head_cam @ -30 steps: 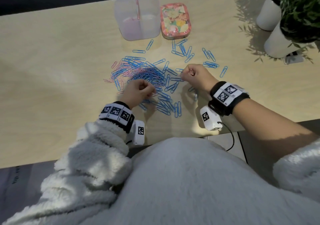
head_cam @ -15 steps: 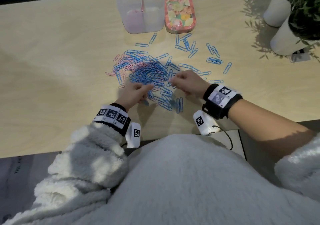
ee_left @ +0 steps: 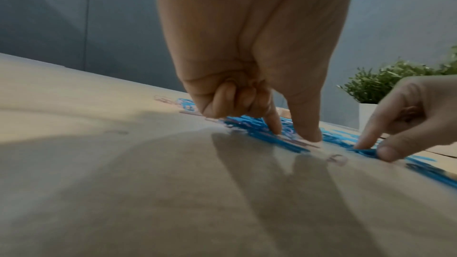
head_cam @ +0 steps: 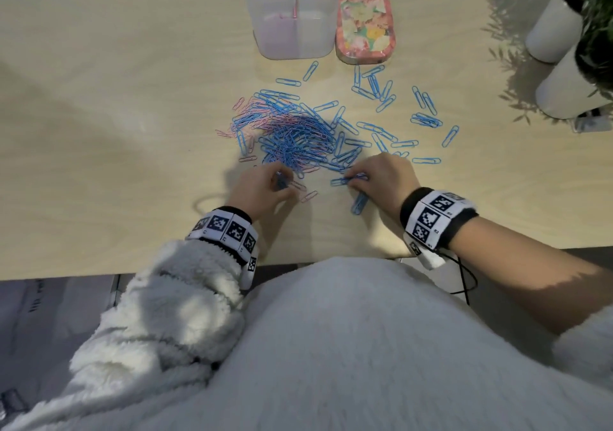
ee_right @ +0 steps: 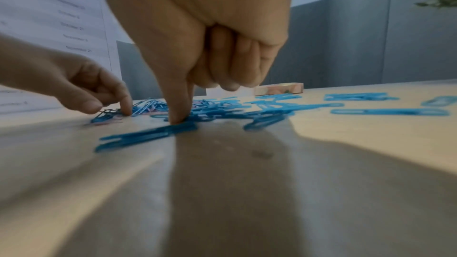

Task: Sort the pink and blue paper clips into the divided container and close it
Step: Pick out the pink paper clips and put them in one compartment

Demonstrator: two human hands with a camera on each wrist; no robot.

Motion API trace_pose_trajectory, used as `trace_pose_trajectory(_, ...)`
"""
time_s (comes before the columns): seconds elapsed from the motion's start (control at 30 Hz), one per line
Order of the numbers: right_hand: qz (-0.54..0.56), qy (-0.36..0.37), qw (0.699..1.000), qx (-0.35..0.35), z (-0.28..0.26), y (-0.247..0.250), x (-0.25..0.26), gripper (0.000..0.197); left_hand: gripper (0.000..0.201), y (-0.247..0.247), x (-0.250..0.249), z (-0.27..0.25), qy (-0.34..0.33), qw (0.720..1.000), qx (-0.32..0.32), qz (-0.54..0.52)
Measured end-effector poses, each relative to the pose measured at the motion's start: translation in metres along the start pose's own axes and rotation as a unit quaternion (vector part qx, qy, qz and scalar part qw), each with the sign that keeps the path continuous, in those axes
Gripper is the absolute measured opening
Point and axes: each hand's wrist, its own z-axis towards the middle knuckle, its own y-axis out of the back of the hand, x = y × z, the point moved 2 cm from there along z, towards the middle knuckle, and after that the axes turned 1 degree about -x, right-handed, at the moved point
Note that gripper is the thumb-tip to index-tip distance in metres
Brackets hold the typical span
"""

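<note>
A heap of blue and pink paper clips (head_cam: 298, 135) lies mid-table, with loose blue ones scattered to its right. My left hand (head_cam: 285, 183) is at the heap's near edge. Its thumb and index finger pinch a few paper clips (ee_right: 106, 114) against the table, and the other fingers are curled. My right hand (head_cam: 353, 180) pinches a small bunch of blue clips (ee_left: 366, 150) on the tabletop in the same way. The translucent container (head_cam: 318, 15), with a pink divider, stands open at the back. Its left compartment looks pinkish. The floral lid (head_cam: 365, 29) lies flat beside it.
Two white plant pots (head_cam: 564, 85) stand at the table's far right. Single pink clips (head_cam: 308, 195) lie between my hands. The table's front edge (head_cam: 315, 259) runs just behind my wrists.
Both hands have drawn back from the heap toward the front edge, dragging a few clips with them. The right hand has moved left and nearer to me.
</note>
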Motion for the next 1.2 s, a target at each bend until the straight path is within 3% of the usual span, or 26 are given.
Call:
trace_pose_trajectory(0.1,-0.021,0.003,1.0,-0.022,0.009,0.0,0.007,0.024,0.03,0.007,0.008,0.0,0.019,1.0,-0.015,0.006)
trace_pose_trajectory(0.33,-0.025,0.103,0.994,-0.014,0.031,-0.004,0.046,0.025,0.035,-0.009,-0.011,0.003,-0.024,0.997,0.008,0.072)
trace_pose_trajectory(0.6,-0.074,0.108,0.991,0.015,0.035,-0.01,0.039,0.02,0.014,-0.018,-0.01,0.01,-0.027,0.992,0.019,0.122)
trace_pose_trajectory(0.67,-0.032,0.082,0.996,0.014,0.032,-0.008,0.029,0.016,0.017,-0.018,-0.013,0.012,-0.034,0.99,0.045,0.127)
trace_pose_trajectory(0.73,0.075,0.036,0.996,0.013,0.031,-0.002,0.019,0.009,0.019,-0.015,-0.017,0.015,-0.045,0.991,0.051,0.114)
trace_pose_trajectory(0.8,0.177,-0.003,0.984,0.0,0.033,0.008,0.008,0.008,0.019,-0.003,-0.022,0.023,-0.034,0.998,0.034,0.049)
trace_pose_trajectory(0.97,0.281,-0.025,0.959,0.012,0.044,0.033,-0.016,0.013,0.018,0.055,-0.038,0.081,-0.03,0.995,-0.011,-0.092)
trace_pose_trajectory(1.1,0.378,-0.065,0.923,0.026,0.046,0.045,-0.025,0.024,0.034,0.099,-0.064,0.138,-0.036,0.996,-0.051,-0.059)
trace_pose_trajectory(1.2,0.455,-0.104,0.884,0.029,0.05,0.052,-0.025,0.023,0.023,0.122,-0.076,0.175,-0.003,0.994,-0.114,0.003)
